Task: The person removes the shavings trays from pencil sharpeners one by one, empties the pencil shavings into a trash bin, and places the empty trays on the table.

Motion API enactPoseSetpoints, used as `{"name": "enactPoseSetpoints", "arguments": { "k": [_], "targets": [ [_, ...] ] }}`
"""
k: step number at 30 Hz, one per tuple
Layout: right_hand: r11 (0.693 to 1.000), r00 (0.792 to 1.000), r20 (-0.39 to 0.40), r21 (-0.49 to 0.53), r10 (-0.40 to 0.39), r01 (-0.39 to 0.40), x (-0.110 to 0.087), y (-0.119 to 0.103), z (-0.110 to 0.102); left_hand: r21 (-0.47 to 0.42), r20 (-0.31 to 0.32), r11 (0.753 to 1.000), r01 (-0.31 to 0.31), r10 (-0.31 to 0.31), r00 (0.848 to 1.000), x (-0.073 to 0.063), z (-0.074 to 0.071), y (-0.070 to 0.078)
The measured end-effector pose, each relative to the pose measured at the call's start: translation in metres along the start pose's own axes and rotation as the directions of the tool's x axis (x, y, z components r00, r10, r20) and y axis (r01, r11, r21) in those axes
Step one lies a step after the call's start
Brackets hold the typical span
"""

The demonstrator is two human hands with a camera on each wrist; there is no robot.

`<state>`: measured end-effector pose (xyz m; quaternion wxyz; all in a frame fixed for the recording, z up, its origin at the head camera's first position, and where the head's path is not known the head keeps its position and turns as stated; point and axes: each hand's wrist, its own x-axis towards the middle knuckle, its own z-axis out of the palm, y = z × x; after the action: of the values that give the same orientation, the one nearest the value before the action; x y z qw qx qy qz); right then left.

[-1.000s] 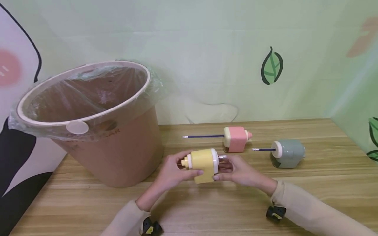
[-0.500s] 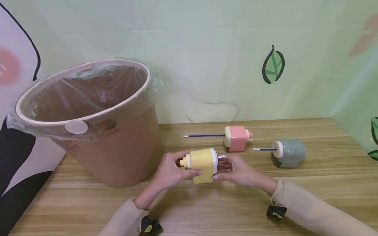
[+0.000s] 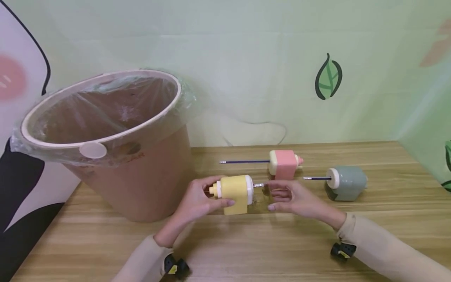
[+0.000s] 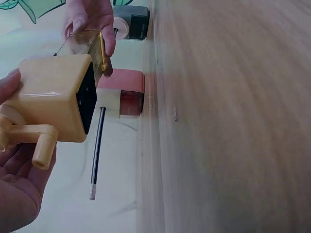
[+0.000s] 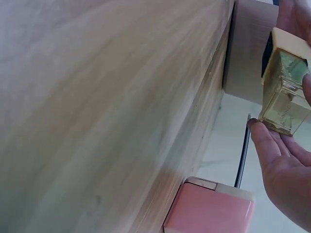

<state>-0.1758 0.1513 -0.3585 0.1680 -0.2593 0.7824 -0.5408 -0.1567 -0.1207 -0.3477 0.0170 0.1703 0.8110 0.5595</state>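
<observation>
My left hand [image 3: 202, 201] grips a yellow crank pencil sharpener [image 3: 235, 192], raised in front of me and lying on its side. Its crank handle [image 4: 44, 145] points toward the lower left in the left wrist view. A pencil end with a metal ferrule [image 3: 258, 185] sticks out of the sharpener's white front. My right hand [image 3: 297, 199] pinches a clear shavings drawer [image 5: 286, 104], which juts out of the yellow body. Fingers lie on one side of this drawer and the thumb on the other.
A pink sharpener [image 3: 284, 164] and a grey-blue sharpener [image 3: 349, 183] lie on the wooden table [image 3: 267, 250], each with a dark pencil inserted. At the left stands a large brown bin [image 3: 141, 188] with a plastic liner. A green wall backs the table.
My right hand has moved rightward, drawing the clear drawer partway out of the yellow sharpener. The left hand with the sharpener has shifted slightly left.
</observation>
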Motion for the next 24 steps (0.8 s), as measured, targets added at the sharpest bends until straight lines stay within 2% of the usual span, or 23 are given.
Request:
{"name": "enactPoseSetpoints", "arguments": {
  "k": [6, 24],
  "targets": [
    [0.999, 1.0, -0.002, -0.025, 0.029, -0.029, -0.006, 0.001, -0.005, 0.058, -0.014, 0.998, -0.002, 0.003, 1.0, 0.001, 0.002, -0.003],
    [0.995, 0.996, -0.034, -0.062, 0.082, -0.084, -0.027, 0.004, -0.018, 0.111, 0.012, 0.994, 0.016, -0.017, 1.0, 0.006, 0.005, -0.011]
  ]
}}
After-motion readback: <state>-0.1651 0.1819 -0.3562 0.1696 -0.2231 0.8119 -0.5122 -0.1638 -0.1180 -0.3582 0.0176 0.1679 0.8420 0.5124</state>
